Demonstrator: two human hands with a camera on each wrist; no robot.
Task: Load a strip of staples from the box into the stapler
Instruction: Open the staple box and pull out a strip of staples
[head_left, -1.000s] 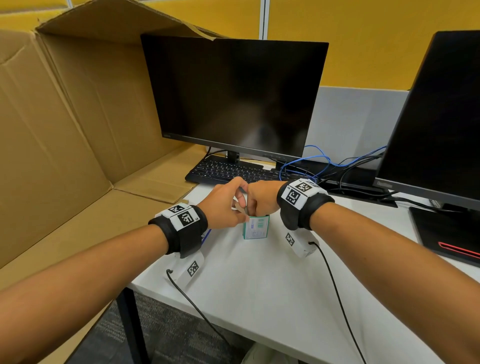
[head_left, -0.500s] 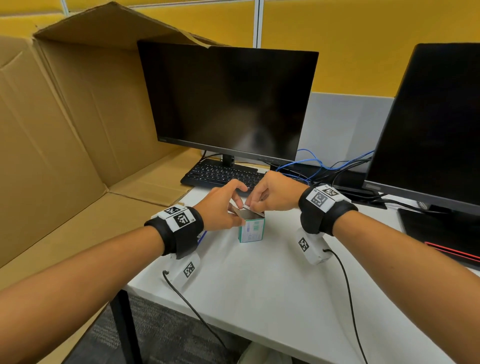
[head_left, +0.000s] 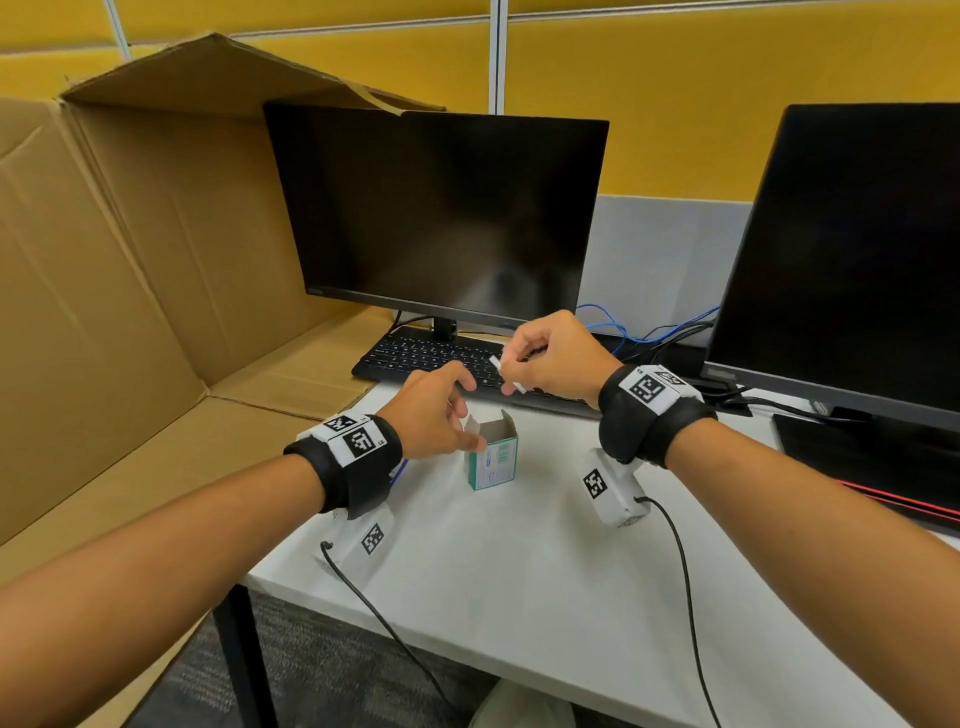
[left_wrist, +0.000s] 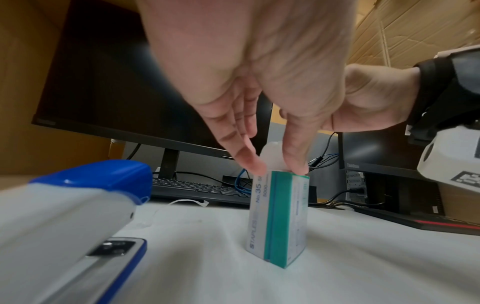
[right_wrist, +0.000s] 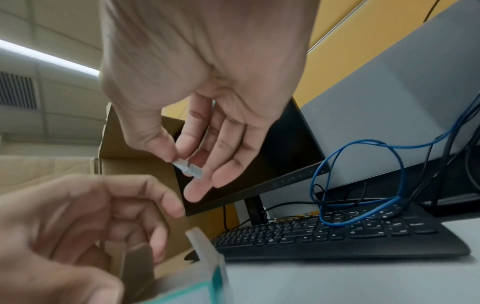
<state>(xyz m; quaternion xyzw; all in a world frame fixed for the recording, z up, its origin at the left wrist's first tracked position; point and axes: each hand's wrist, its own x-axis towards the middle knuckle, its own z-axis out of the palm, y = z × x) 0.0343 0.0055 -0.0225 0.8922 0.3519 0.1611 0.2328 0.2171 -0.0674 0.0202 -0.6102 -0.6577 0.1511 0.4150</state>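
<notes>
A small green-and-white staple box (head_left: 492, 460) stands upright on the white desk (head_left: 545, 571) with its top flaps open. My left hand (head_left: 469, 425) pinches the box's top rim between thumb and fingertips (left_wrist: 253, 164). My right hand (head_left: 506, 371) is raised above and behind the box, over the keyboard. Its thumb and forefinger pinch a short silvery strip of staples (right_wrist: 188, 169), which also shows as a strip of staples (head_left: 503, 370) in the head view. The blue-and-white stapler (left_wrist: 78, 207) lies on the desk under my left wrist, mostly hidden in the head view.
A black keyboard (head_left: 426, 356) and monitor (head_left: 436, 208) stand just behind the box, with blue and black cables (head_left: 639, 332) to the right. A second monitor (head_left: 852, 260) is at the right. Large open cardboard (head_left: 130, 249) walls off the left side.
My right hand has come up out of the box, rising up and to the right with a strip of staples. My left hand has stayed at the box's top.
</notes>
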